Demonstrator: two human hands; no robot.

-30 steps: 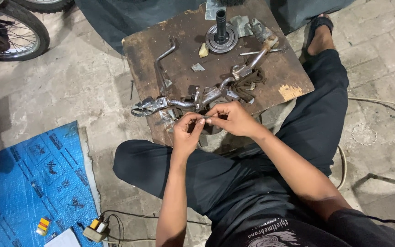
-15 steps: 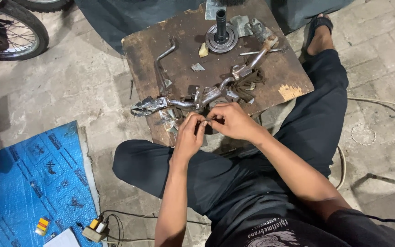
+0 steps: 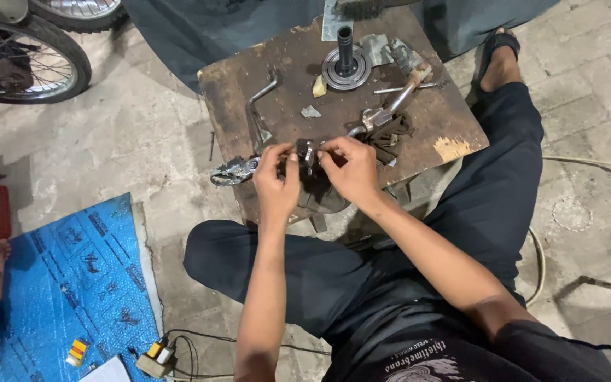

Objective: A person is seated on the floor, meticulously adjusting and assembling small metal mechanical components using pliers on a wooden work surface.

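Change: since the earlier frames both hands have drawn slightly up the view, onto the near edge of the bench, and the small part they pinched clear of the metal now sits against the bright assembly between them.
Head view, left hand: fingers curled shut at the middle of the picture, tips pinching a small metal piece at its 1 o'clock.
Head view, right hand: also closed, thumb and forefinger on the same piece from the 3 o'clock side; the two hands nearly touch, fingertips together.
Small metal piece: held just above the near rim of the bench, partly hidden by fingers, so its shape cannot be told.
Bench: a worn brown wooden board, chipped pale at its 4 o'clock corner.
Chrome linkage: sticks out past the left hand toward 9 o'clock, overhanging the bench edge.
Bent lever: lies at 11 o'clock of the hands.
Round hub with black shaft: stands upright at 12 o'clock, well apart from the hands.
Wooden-handled tool: slants at 1 o'clock, beside a dark rag.
Floor surroundings: a wheel at 10 o'clock, a blue sheet at 8 o'clock, cables at 7 o'clock.
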